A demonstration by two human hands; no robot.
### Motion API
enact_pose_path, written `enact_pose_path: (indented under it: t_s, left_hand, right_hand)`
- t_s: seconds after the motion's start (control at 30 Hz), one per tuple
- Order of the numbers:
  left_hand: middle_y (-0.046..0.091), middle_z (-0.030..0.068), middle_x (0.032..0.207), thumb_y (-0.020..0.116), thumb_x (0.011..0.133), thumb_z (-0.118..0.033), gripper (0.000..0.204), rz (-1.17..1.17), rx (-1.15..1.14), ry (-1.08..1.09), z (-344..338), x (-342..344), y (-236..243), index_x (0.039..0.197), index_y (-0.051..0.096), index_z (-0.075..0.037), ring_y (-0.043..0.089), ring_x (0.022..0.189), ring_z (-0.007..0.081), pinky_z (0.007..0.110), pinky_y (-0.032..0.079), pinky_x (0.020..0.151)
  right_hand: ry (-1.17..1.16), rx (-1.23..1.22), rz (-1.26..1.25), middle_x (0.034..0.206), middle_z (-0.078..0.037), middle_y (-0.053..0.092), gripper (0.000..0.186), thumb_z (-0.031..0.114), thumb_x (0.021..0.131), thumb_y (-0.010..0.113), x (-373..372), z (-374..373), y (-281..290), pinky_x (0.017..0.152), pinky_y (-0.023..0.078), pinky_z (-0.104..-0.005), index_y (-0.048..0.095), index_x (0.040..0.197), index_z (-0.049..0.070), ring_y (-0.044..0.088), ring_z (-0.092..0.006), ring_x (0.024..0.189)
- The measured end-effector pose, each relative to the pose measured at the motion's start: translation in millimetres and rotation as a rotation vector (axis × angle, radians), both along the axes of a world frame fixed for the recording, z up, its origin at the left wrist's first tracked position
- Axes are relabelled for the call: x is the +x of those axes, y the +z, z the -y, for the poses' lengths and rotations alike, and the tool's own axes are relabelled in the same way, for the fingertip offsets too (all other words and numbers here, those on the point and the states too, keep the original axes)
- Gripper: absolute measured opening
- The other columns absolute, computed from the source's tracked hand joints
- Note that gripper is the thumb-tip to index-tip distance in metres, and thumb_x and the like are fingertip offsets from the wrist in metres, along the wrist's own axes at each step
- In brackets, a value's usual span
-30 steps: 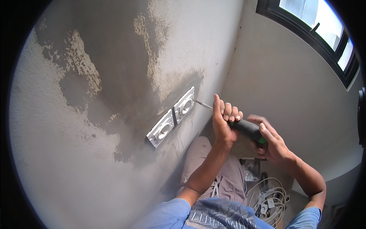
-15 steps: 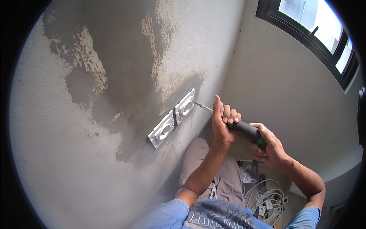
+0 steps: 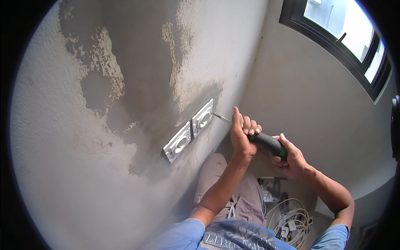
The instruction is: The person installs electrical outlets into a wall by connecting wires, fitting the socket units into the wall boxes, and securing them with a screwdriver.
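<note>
Both my hands are closed round a screwdriver (image 3: pixel 268 143) with a thick black and green handle. My left hand (image 3: pixel 243 135) wraps the front of the handle near the metal shaft, its thumb pointing up. At the back end, the fingers and thumb of my right hand (image 3: pixel 293 158) grip the handle. The tip of the shaft meets the right edge of a white wall socket (image 3: pixel 197 123); a screw there is too small to make out. A second white socket (image 3: pixel 171 152) sits beside it, lower and to the left. Neither has an outer cover frame.
Grey plaster patches (image 3: pixel 141 62) surround the sockets on the rough white wall (image 3: pixel 54 166). On the floor at lower right lie a coil of pale cable (image 3: pixel 301 204) and a clear plastic bag (image 3: pixel 270 193). A dark-framed window (image 3: pixel 321 35) is at upper right.
The view has shifted slightly, moving the wall patches to the right. My right thumb and fingers have changed position a little on the handle. The screwdriver tip stays at the right socket's edge.
</note>
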State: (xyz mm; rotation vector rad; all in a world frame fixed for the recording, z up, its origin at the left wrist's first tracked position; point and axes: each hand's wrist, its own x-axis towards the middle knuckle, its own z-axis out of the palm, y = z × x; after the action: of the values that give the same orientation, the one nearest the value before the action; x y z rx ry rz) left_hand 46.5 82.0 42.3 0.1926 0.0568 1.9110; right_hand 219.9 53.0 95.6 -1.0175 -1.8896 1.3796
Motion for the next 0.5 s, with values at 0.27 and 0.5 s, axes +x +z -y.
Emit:
enact_pose_path:
  t_s: [0.27,0.5]
  left_hand:
    - [0.024,-0.0066,0.052,0.051,0.103,-0.040,0.052,0.031,-0.007,-0.066,2,-3,5,0.061,0.027,-0.020,0.030,0.047,0.0058,0.024,0.038,0.054]
    - [0.027,-0.0072,0.051,0.049,0.104,-0.041,0.051,0.051,-0.019,-0.030,1,-3,8,0.062,0.031,-0.020,0.032,0.046,0.0052,0.024,0.040,0.055]
  right_hand:
    - [0.288,1.104,0.503,0.092,-0.015,0.055,0.052,0.021,0.094,0.063,15,-25,-8,0.062,0.050,-0.0318,0.048,0.141,0.006,0.059,-0.0174,0.075]
    - [0.154,-0.625,-0.289,0.073,0.002,0.041,0.055,0.046,0.101,0.051,5,-11,5,0.048,0.028,-0.0178,0.042,0.141,0.008,0.030,-0.0030,0.052]
